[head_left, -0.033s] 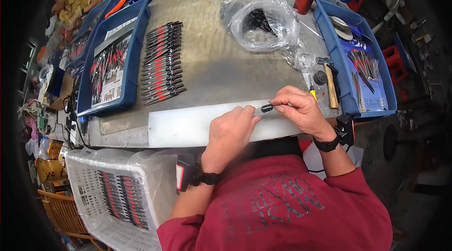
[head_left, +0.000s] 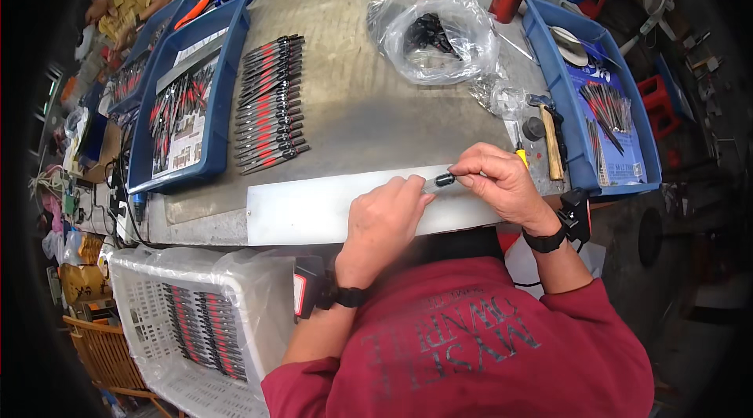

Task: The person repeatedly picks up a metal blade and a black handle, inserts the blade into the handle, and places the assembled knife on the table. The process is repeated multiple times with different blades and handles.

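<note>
The left hand grasps the grey-and-black piece at its 8-o'clock end; long axis points toward 2 o'clock, where the right hand pinches.

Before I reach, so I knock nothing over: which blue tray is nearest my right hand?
The blue tray on the right, beside the wooden-handled hammer. The other blue trays, at the left and the far end, sit farther from your right hand.

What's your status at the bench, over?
Left hand gripping a small dark piece, right hand pinched at its end. Piece above the white board. Pen-like sticks left, hammer right, both apart from the hands.
</note>
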A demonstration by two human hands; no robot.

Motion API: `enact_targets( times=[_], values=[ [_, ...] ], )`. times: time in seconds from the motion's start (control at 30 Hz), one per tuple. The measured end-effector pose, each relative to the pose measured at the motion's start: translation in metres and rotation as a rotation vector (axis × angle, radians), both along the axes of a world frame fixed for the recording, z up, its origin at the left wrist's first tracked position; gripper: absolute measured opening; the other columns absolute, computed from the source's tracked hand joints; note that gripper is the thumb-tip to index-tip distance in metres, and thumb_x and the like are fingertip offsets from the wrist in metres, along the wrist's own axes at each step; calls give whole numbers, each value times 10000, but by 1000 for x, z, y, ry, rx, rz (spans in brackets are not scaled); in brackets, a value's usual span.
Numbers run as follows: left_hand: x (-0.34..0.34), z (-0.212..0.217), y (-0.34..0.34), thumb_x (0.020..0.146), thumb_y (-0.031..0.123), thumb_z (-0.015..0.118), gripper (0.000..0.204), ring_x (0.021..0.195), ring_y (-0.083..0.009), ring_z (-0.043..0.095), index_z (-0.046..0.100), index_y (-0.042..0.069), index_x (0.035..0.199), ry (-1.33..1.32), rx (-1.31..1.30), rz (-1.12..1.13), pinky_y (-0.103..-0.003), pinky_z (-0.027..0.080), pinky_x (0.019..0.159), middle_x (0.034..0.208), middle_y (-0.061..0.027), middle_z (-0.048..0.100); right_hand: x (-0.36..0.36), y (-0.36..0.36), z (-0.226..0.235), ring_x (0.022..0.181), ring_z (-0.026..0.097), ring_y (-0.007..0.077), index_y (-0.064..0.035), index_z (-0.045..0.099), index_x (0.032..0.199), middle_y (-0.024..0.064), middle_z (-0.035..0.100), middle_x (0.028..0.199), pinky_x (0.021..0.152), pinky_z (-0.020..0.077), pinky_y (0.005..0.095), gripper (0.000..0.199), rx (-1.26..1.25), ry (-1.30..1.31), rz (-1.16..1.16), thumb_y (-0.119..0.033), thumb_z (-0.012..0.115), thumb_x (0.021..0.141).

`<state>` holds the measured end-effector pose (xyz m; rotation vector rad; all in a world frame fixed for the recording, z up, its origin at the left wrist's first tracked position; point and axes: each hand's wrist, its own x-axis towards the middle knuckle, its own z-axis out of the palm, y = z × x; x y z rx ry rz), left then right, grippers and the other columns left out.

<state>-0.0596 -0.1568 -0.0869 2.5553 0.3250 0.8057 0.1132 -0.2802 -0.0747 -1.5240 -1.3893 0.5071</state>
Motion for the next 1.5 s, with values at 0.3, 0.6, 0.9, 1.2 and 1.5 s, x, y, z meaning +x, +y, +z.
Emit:
enact_targets(
  times=[0.3,0.6,0.9,1.2,1.5],
  values=[
    [1,0,-3,814,168,652,176,568,-235,540,509,67,819,25,14,-27,-353,428,488,657,-70,486,-5,0,0,763,601,191,10,666,930,89,616,829,657,460,286,117,4,-97,45,-17,626,823],
    [1,2,-4,818,158,647,162,570,-243,544,519,62,841,30,1,-31,-359,434,487,663,-74,487,-6,0,1,729,604,247,9,648,942,111,617,826,634,467,317,162,23,-179,43,-25,647,784],
    [0,4,-5,812,149,653,158,557,-234,547,551,66,901,17,-6,-78,-353,433,478,657,-67,485,-1,2,-2,695,601,292,-23,659,860,118,620,753,635,478,363,135,83,-340,58,-80,693,743],
    [1,3,-7,807,153,660,170,539,-216,545,548,63,899,-6,12,-73,-340,424,456,652,-60,482,2,2,-2,704,612,291,-28,669,851,120,629,755,640,488,358,139,100,-343,65,-82,709,729],
    [2,3,-12,807,157,656,169,531,-204,535,538,67,889,-21,57,-41,-336,419,451,641,-54,467,0,1,-6,626,583,253,6,661,861,100,612,710,561,449,334,174,158,-354,44,-52,723,708]
  ],
)
